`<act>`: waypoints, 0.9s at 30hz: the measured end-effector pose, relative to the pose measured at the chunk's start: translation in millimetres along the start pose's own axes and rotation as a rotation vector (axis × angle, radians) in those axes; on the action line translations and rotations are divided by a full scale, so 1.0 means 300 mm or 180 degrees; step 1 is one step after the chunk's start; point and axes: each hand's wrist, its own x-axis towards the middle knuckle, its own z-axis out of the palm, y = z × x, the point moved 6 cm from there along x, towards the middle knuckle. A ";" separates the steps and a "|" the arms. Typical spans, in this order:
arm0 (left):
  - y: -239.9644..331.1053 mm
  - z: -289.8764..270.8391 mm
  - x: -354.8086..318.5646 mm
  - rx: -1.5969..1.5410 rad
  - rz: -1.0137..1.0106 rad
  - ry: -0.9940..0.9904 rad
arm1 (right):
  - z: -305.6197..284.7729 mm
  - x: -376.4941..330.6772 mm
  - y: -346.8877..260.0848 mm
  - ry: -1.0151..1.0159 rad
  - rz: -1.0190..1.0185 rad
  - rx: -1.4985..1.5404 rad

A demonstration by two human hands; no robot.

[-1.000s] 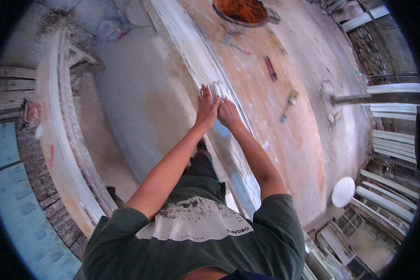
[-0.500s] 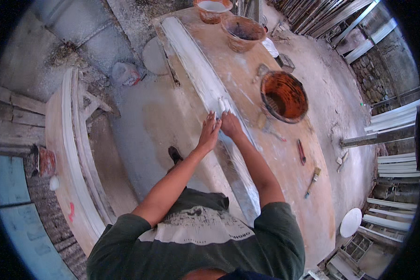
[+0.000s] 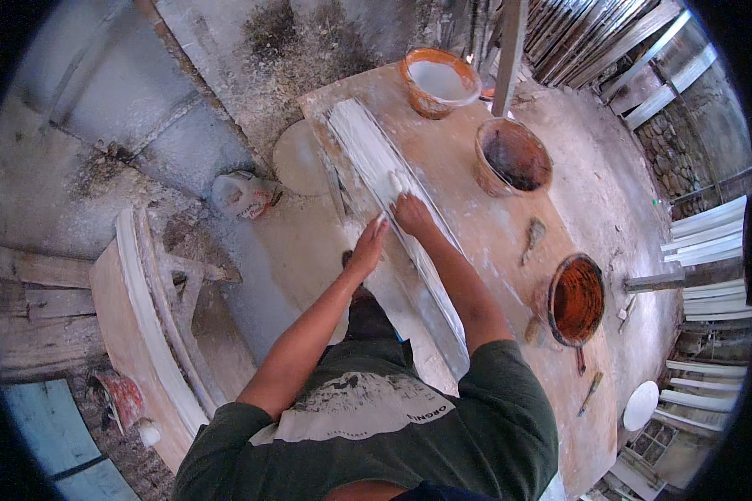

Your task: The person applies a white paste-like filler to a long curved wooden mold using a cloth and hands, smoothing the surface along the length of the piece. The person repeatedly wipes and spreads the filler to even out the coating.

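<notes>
A long mould strip filled with wet white plaster (image 3: 368, 144) runs along the left side of a wooden table (image 3: 510, 242). My right hand (image 3: 411, 214) lies on the plaster, its fingers stretched forward and coated white. Whether a lump of plaster sits beneath them I cannot make out. Beside the strip's left edge is my left hand (image 3: 371, 242), fingers extended and whitened at the tips, with nothing visible in it.
Farther up the table stand an orange basin of white material (image 3: 439, 82) and a stained basin (image 3: 514, 157). A dark-rimmed bucket (image 3: 576, 301), a brush (image 3: 533, 240) and a paintbrush (image 3: 591, 392) are at right. Another bench (image 3: 134, 334) stands left, near a plastic bag (image 3: 244, 195).
I have moved toward the table's far end, and the bucket now lies nearer on my right. My right hand has slid farther along the plaster; my left hand has drawn apart from it.
</notes>
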 end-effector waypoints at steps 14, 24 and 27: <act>-0.015 -0.602 0.588 -0.0610 -0.0924 0.1076 | 0.024 1.081 -0.151 0.0210 0.0204 0.0186; -0.074 -0.754 0.786 -0.1287 -0.1044 0.1285 | -0.052 0.990 -0.011 0.1264 0.2633 0.3136; -0.028 -0.781 0.839 -0.1320 -0.1216 0.1122 | -0.022 1.030 -0.061 0.1731 0.2610 0.2777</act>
